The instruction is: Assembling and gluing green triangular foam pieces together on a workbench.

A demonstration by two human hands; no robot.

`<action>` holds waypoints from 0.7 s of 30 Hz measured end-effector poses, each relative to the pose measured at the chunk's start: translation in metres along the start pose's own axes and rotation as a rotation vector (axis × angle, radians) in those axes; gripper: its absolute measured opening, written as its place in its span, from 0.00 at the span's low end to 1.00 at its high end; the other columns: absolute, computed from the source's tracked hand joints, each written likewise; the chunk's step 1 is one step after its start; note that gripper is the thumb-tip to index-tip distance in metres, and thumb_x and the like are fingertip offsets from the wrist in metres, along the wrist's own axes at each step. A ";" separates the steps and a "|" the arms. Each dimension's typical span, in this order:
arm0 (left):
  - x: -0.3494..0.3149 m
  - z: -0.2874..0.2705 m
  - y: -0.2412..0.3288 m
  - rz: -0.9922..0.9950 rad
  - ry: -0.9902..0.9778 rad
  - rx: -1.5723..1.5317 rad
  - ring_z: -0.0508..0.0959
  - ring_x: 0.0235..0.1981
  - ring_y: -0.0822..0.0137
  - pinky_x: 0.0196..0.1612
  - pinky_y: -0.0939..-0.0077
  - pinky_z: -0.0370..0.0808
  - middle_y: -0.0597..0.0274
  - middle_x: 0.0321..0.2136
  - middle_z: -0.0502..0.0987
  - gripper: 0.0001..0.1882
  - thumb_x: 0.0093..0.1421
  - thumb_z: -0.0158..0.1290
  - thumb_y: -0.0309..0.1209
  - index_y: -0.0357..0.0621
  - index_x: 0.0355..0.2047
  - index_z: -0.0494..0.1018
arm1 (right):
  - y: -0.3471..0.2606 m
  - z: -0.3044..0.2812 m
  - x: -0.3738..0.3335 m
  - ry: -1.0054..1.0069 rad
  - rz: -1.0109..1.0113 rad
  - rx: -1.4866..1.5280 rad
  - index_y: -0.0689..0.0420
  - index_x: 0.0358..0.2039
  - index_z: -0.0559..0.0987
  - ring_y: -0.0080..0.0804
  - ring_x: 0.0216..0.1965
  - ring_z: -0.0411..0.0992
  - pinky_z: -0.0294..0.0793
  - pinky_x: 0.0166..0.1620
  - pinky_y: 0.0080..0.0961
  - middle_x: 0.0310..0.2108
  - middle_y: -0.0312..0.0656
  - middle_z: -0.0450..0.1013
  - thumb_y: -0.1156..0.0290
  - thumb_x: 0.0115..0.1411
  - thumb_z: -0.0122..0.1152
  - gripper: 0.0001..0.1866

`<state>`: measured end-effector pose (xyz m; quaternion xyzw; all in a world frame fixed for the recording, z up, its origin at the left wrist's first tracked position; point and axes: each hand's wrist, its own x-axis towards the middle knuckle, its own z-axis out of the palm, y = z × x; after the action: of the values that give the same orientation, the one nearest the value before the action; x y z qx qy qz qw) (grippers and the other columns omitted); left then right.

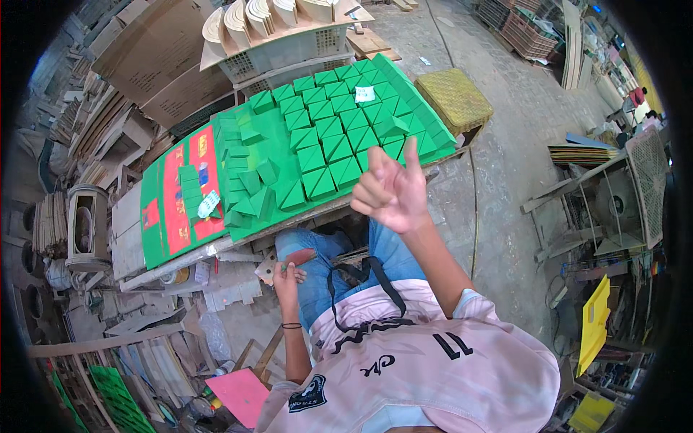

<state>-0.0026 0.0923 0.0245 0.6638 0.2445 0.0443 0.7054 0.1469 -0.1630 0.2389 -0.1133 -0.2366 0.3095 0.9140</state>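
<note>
My right hand (391,189) is raised at the front right edge of the table, palm toward me. Its thumb and index finger stretch apart, the other fingers curl loosely, and nothing is in it. Below the table edge, by my left thigh, my left hand (289,280) closes on a reddish-brown flat piece (299,256). What that piece is I cannot tell. Rows of green triangular blocks (336,147) cover a green board (274,218). Looser green wedges (249,180) lie tilted to their left. A white label (365,94) rests on the far blocks.
A red and green printed sheet (172,189) covers the table's left part. Behind stand plastic crates (289,52) with curved wooden pieces (258,18) and a cardboard box (155,58). A yellow woven stool (453,97) is at the right corner. A metal-framed fan (617,198) stands further right.
</note>
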 end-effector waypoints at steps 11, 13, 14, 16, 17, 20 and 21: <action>0.010 0.000 -0.002 -0.068 0.039 -0.001 0.71 0.16 0.76 0.17 0.83 0.67 0.61 0.17 0.73 0.07 0.64 0.47 0.30 0.40 0.31 0.65 | 0.015 -0.140 -0.184 0.635 0.535 -2.135 0.53 0.39 0.81 0.49 0.33 0.76 0.74 0.38 0.38 0.30 0.54 0.76 0.47 0.60 0.51 0.23; 0.016 -0.001 0.004 0.008 0.039 0.000 0.71 0.16 0.76 0.18 0.83 0.67 0.61 0.17 0.73 0.07 0.64 0.47 0.30 0.40 0.32 0.65 | 0.012 -0.156 -0.198 0.767 0.669 -2.195 0.52 0.37 0.82 0.51 0.33 0.76 0.74 0.40 0.40 0.30 0.52 0.77 0.46 0.57 0.54 0.23; 0.016 -0.002 0.005 -0.024 0.060 0.073 0.71 0.16 0.76 0.18 0.83 0.67 0.61 0.17 0.73 0.07 0.64 0.47 0.30 0.40 0.32 0.65 | 0.003 -0.158 -0.198 0.729 0.630 -2.177 0.52 0.37 0.82 0.51 0.33 0.76 0.74 0.40 0.40 0.30 0.52 0.77 0.46 0.57 0.54 0.23; 0.016 -0.005 0.004 0.049 0.050 0.044 0.72 0.15 0.74 0.16 0.82 0.66 0.60 0.15 0.73 0.07 0.65 0.46 0.29 0.42 0.30 0.63 | -0.020 -0.147 -0.184 0.779 1.154 -2.383 0.55 0.33 0.83 0.53 0.31 0.75 0.75 0.37 0.40 0.28 0.54 0.76 0.50 0.57 0.55 0.21; 0.016 -0.008 0.001 0.036 0.053 0.032 0.72 0.16 0.75 0.17 0.83 0.67 0.60 0.16 0.73 0.07 0.65 0.46 0.30 0.41 0.31 0.63 | -0.040 -0.128 -0.176 0.839 0.904 -2.325 0.57 0.31 0.82 0.52 0.31 0.76 0.74 0.36 0.39 0.28 0.55 0.75 0.53 0.56 0.56 0.19; 0.013 -0.020 -0.015 0.033 0.104 0.028 0.72 0.16 0.76 0.19 0.83 0.67 0.60 0.16 0.74 0.07 0.65 0.46 0.30 0.41 0.32 0.64 | -0.109 -0.027 -0.144 1.102 0.297 -2.156 0.63 0.33 0.80 0.37 0.26 0.74 0.72 0.33 0.29 0.26 0.52 0.76 0.67 0.54 0.58 0.12; 0.009 -0.026 -0.022 0.006 0.120 0.056 0.73 0.16 0.75 0.19 0.83 0.68 0.60 0.16 0.74 0.07 0.65 0.45 0.31 0.41 0.32 0.64 | -0.124 0.020 -0.140 1.108 -0.163 -1.935 0.63 0.37 0.79 0.32 0.29 0.72 0.71 0.36 0.26 0.29 0.45 0.77 0.69 0.55 0.57 0.12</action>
<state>-0.0107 0.1176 0.0008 0.6800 0.2857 0.0793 0.6706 0.1029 -0.3454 0.2496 -0.8833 0.0553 -0.1591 0.4375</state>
